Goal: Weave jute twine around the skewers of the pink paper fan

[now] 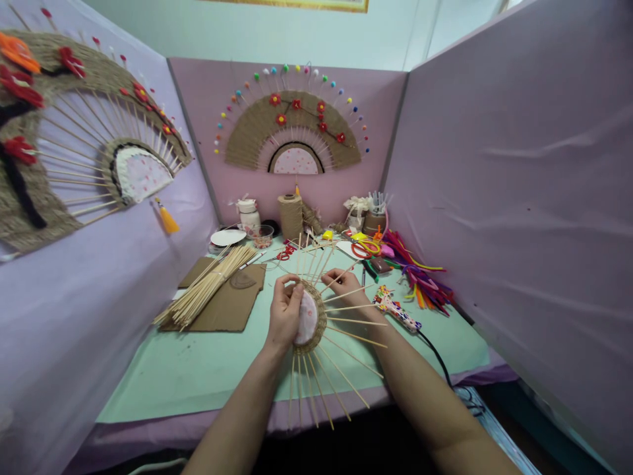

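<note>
My left hand (285,309) grips the straight edge of a half-round fan piece (307,318), thumb on its front. The piece has a white, pink-spotted centre and a border of woven brown twine (320,310). Thin wooden sticks (341,376) fan out from that border, upward, to the right and down past the table edge. Just beyond the upper border, among the sticks, is my right hand (342,282), its fingertips pinched together. Whatever lies between those fingertips is too small to make out.
A stick bundle (212,287) lies on cardboard (247,310) at left. A patterned glue gun (398,310) with a black cord rests at right, near colourful pipe cleaners (425,284). Behind stand a twine spool (290,218) and red scissors (284,253). Finished fans (306,122) hang on the partitions.
</note>
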Demonstrator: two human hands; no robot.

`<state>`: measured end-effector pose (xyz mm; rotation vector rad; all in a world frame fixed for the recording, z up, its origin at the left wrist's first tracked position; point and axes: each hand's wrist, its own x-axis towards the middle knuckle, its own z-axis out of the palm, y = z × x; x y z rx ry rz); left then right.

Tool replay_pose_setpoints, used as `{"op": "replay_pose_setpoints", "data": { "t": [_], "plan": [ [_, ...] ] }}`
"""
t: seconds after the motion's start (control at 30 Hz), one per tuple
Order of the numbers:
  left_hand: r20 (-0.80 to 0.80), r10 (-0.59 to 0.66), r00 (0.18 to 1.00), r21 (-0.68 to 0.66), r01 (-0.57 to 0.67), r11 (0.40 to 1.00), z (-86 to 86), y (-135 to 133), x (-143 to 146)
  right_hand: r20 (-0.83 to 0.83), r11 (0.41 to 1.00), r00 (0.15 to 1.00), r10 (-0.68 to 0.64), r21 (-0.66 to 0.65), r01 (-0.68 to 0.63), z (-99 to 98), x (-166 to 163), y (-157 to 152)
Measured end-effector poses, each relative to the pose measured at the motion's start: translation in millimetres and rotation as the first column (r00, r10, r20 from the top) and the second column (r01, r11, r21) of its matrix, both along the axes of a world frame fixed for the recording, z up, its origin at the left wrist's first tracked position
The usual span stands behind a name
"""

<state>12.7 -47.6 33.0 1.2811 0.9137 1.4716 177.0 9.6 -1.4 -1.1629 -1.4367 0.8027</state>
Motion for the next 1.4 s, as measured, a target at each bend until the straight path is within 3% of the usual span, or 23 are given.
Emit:
{"op": "replay_pose_setpoints", "data": {
  "t": [0.23, 0.4, 0.53, 0.73, 1.0, 1.4],
  "plan": [
    [-0.070, 0.083, 0.994, 0.066, -0.078, 0.995, -2.2, -0.4, -0.2, -0.013, 1.000, 1.000, 0.005, 0.003, -0.005, 6.4, 0.0, -3.4],
    [0.000, 0.016, 1.000, 0.054, -0.016, 0.998, -0.5, -0.3, -0.4, -0.014, 0.996, 0.996, 0.087, 0.031, -0.087, 13.6, 6.9, -6.3],
    [-0.037, -0.008, 0.999, 0.008, 0.009, 1.000, -1.2, 2.5, -2.9, 0.002, 0.984, 0.989, 0.145, 0.101, -0.145, 18.1, 14.7, -7.3],
    [-0.083, 0.000, 0.997, -0.010, -0.001, 1.000, -7.1, 5.9, -4.3, -0.159, 0.989, 0.976, 0.148, 0.048, -0.142, 18.1, 22.9, -6.8],
    [-0.112, -0.026, 0.993, -0.015, 0.024, 1.000, -7.8, 8.7, -5.0, -0.408, 0.955, 0.869, 0.278, 0.018, -0.297, 11.9, 28.9, -3.9],
    [-0.100, -0.177, 0.979, -0.073, 0.170, 0.983, -8.3, 3.6, 0.7, -0.648, 0.914, 0.699, 0.303, -0.010, -0.405, 19.6, 37.6, -5.9]
  ]
}}
